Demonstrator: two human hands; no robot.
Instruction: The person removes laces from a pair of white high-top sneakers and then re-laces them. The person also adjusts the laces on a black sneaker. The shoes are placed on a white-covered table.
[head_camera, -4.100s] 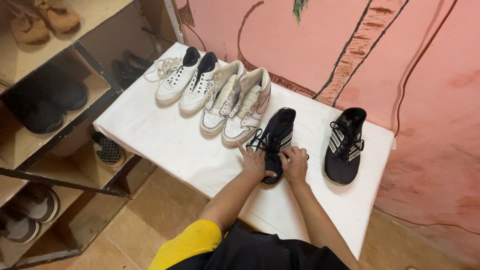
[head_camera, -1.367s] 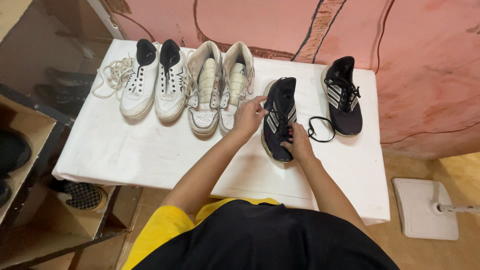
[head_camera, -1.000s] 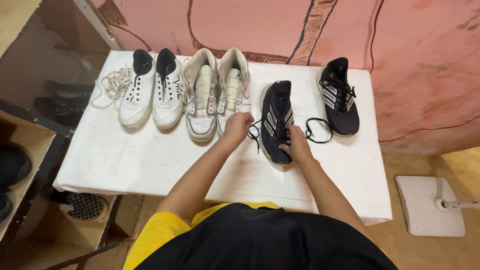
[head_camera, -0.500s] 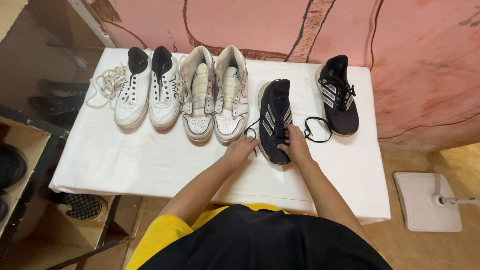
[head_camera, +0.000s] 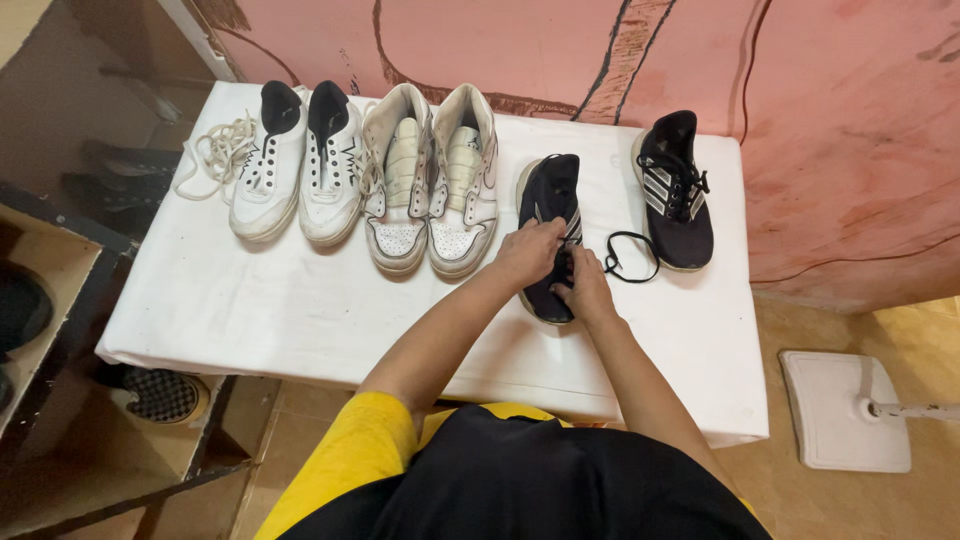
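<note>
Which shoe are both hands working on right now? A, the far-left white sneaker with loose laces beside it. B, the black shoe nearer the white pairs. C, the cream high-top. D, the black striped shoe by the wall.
B: the left hand and right hand both rest on the black shoe next to the cream high-tops.

Warm, even indoor light, sharp view.
I see soft shadows under the shoes; the shelf (head_camera: 60, 300) at left sits dim.

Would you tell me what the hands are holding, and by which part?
Both the left hand and right hand grip the black shoe at its lacing area, apparently pinching the black lace.
</note>
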